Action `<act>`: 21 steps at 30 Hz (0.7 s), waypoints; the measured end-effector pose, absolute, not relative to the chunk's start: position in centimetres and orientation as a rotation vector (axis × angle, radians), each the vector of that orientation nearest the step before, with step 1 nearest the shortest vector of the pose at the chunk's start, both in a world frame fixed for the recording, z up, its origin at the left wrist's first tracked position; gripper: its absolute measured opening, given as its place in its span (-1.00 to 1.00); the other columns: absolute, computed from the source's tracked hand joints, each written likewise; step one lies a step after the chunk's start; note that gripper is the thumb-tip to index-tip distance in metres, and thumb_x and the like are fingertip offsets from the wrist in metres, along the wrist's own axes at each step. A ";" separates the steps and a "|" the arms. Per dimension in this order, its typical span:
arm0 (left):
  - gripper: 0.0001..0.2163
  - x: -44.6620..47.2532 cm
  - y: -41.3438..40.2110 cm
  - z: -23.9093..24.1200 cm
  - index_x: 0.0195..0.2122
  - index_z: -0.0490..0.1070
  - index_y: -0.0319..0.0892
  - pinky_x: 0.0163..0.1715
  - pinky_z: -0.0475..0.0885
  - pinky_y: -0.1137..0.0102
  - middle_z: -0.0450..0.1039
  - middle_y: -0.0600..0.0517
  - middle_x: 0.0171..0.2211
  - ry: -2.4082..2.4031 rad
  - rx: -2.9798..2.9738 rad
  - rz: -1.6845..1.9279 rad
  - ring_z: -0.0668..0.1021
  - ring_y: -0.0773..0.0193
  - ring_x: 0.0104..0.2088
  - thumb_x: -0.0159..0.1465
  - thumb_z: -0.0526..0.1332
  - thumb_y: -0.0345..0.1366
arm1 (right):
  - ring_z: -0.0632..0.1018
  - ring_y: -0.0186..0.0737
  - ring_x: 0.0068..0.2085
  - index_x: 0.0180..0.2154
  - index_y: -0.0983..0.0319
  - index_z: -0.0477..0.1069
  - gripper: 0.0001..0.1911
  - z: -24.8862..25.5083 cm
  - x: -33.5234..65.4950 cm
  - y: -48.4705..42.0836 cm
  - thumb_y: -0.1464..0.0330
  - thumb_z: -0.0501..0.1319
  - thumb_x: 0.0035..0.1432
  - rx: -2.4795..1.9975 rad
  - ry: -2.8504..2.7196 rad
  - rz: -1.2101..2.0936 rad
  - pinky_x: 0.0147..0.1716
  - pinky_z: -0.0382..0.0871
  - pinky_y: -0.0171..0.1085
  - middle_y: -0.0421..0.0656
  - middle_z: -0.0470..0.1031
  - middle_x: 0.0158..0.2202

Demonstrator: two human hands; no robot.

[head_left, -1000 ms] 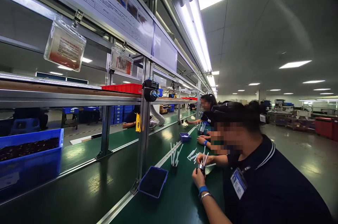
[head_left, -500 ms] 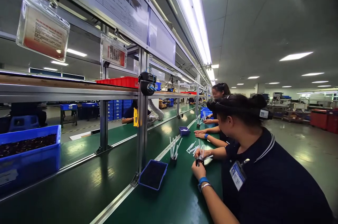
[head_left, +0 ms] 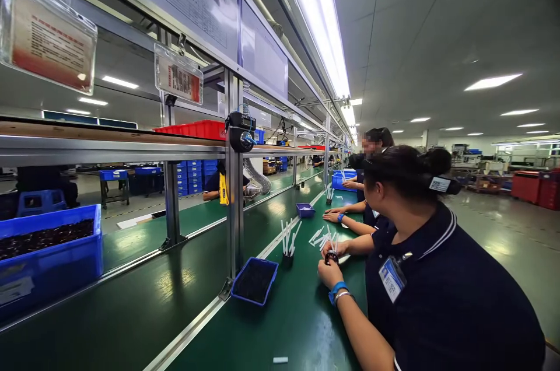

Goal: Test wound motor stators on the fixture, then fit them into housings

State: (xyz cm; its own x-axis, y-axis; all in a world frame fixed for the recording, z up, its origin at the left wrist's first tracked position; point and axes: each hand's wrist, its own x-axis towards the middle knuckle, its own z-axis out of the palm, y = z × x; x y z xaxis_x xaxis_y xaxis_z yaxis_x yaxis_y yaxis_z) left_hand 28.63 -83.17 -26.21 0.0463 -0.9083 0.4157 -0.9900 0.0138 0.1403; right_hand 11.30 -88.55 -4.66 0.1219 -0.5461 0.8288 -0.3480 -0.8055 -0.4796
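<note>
Neither of my hands shows in the head view. Closest to me on the green bench (head_left: 262, 336) lies a small white strip (head_left: 280, 360). Beyond it stands a shallow blue tray (head_left: 255, 281) of fine dark pieces. A dark holder (head_left: 287, 261) with several white sticks upright in it is farther along. On the right, a co-worker's hands (head_left: 330, 269) grip a round dark holder (head_left: 332, 256) with white sticks standing in it. Loose white strips (head_left: 321, 237) lie past those hands.
A large blue bin (head_left: 52, 251) of dark parts stands at the left. A metal post (head_left: 234, 196) rises at the bench edge, carrying a yellow tool (head_left: 224, 189). Farther along are a small blue tray (head_left: 305, 211) and other people's arms (head_left: 356, 225). A co-worker's torso (head_left: 455, 295) fills the right.
My view has shifted a little, bringing the white strip at the bottom into sight. The co-worker's head has moved slightly right, and the holder in their hands has tilted.
</note>
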 end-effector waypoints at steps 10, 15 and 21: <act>-0.60 28.9 -82.6 -24.0 -0.05 0.34 0.07 -0.24 0.39 0.45 0.48 0.28 -0.16 -2.021 1.799 0.296 0.50 0.37 -0.10 0.32 -0.25 -0.29 | 0.41 -0.02 -0.12 -0.53 0.14 0.57 -0.22 -9.4 14.4 -85.5 0.24 -0.45 -0.02 -2.104 1.037 -1.807 -0.58 0.10 -0.39 -0.33 0.46 -0.21; -0.46 29.5 -82.6 -22.4 -0.04 0.35 0.02 -0.34 0.43 0.56 0.46 0.35 -0.16 -2.101 1.647 0.065 0.52 0.45 -0.15 0.30 -0.38 -0.45 | 0.49 -0.01 -0.21 -0.58 0.13 0.56 -0.44 -23.2 22.0 -74.0 0.17 -0.19 -0.02 -2.070 1.147 -1.739 -0.62 0.14 -0.36 -0.26 0.47 -0.20; -0.53 27.9 -82.7 -22.8 0.02 0.30 0.03 -0.34 0.48 0.47 0.42 0.36 -0.12 -2.068 1.652 0.101 0.47 0.33 -0.06 0.32 -0.34 -0.36 | 0.50 -0.21 -0.19 -0.31 0.23 0.51 -0.46 -31.8 23.7 -62.3 0.22 -0.22 0.24 -2.144 0.998 -1.635 -0.39 0.40 -0.29 -0.19 0.46 -0.22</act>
